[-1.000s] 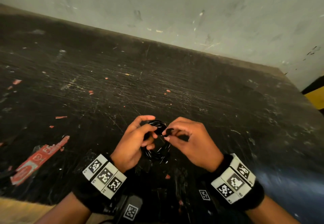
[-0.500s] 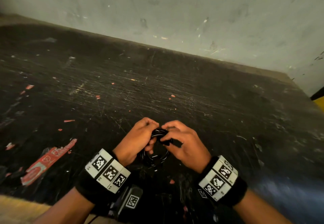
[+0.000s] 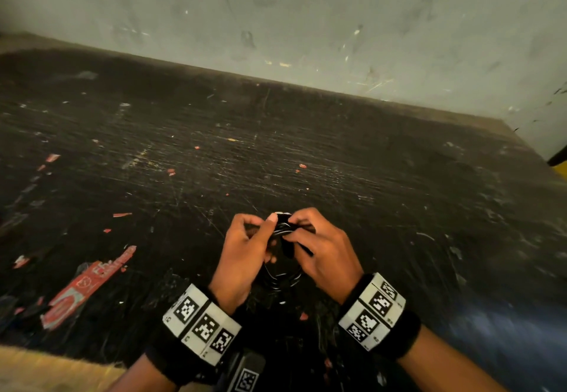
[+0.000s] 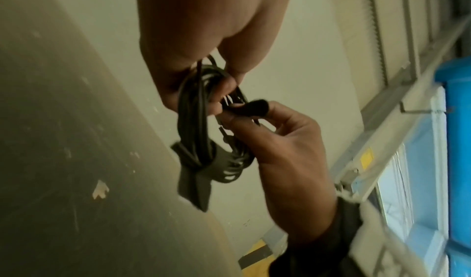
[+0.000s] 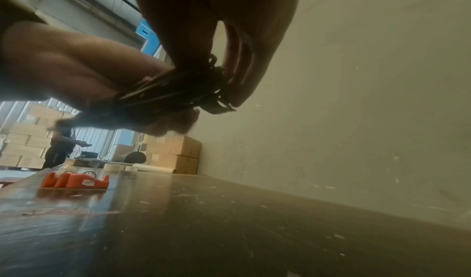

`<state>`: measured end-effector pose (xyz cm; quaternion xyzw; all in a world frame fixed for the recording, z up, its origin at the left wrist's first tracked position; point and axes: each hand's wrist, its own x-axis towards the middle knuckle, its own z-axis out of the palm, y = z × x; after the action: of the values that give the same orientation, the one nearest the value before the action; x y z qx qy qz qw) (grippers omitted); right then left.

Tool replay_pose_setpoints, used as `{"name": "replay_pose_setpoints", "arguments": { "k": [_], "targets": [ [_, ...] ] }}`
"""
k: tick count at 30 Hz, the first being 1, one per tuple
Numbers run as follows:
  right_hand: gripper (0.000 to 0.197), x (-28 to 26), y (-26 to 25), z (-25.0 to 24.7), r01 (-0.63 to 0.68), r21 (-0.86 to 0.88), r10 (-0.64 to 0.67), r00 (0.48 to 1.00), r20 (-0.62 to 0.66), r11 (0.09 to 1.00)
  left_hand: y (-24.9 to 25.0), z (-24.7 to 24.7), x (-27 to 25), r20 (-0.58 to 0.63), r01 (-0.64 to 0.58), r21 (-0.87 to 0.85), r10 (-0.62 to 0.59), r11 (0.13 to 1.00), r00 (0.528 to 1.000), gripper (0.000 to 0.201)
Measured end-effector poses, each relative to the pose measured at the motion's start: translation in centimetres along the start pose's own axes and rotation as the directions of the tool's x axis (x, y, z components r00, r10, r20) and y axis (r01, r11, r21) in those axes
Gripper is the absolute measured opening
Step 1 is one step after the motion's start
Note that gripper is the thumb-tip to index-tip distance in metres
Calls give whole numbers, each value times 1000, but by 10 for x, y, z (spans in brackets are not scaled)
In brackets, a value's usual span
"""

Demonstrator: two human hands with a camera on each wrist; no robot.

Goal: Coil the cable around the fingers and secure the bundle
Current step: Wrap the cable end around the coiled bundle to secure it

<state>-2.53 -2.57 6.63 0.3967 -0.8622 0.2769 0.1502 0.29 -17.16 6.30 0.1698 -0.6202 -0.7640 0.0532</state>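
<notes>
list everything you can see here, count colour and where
cable: one, black, coiled, held above the table between both hands
strap: one, black, wrapped round the low side of the coil, loose end hanging
table: one, black and scratched, against the wall
wall: one, pale grey, behind the table
sticker: one, red, torn, flat on the table near the left edge
tape dispenser: one, orange, on the table's far left
boxes: several, brown cardboard, stacked beyond the table
wristbands: two, black with white marker tags, one per wrist
left hand: one, gripping the coil
right hand: one, pinching the coil's top
</notes>
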Motion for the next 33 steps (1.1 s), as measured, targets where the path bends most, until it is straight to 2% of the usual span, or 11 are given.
{"name": "replay_pose_setpoints", "arguments": {
  "k": [2,6,9,12,16,19,21,23,25,26,33],
  "targets": [
    [12,-1,1,1,-2,-19,1,1000,-17,1000,-1,0,3,17,74,-12,-74,997,997,35],
    [13,-2,1,0,-16,-57,15,1000,-14,998,1,-1,8,162,202,-60,-191,977,968,30],
    [19,-2,5,-4,-6,-59,6,1000,-1,998,0,-2,13,156,219,-88,-203,972,967,25],
    [19,-5,9,-7,13,-7,-13,1000,8,1000,-2,3,14,134,172,-84,-160,981,978,22],
    [18,-10,7,-9,-68,288,80,996,-32,955,-7,8,11,130,89,-27,-85,996,988,21],
    [17,-12,3,-10,-99,431,149,985,-86,897,-10,11,6,145,31,18,-33,999,989,20],
    [13,-12,2,-10,-191,556,309,943,-126,809,-10,13,0,149,-41,51,33,998,988,20],
    [11,-13,1,-12,-300,679,502,857,-116,670,-8,14,-5,163,-116,75,102,990,981,21],
    [7,-14,-2,-13,-341,766,604,793,-77,545,-5,13,-9,201,-180,95,158,979,967,22],
    [6,-16,-4,-13,-349,786,629,775,-64,510,-3,13,-10,227,-197,104,170,975,959,23],
    [5,-23,-7,-24,-345,805,650,757,-66,483,-6,18,-15,370,-279,193,193,941,909,29]
  ]
}}
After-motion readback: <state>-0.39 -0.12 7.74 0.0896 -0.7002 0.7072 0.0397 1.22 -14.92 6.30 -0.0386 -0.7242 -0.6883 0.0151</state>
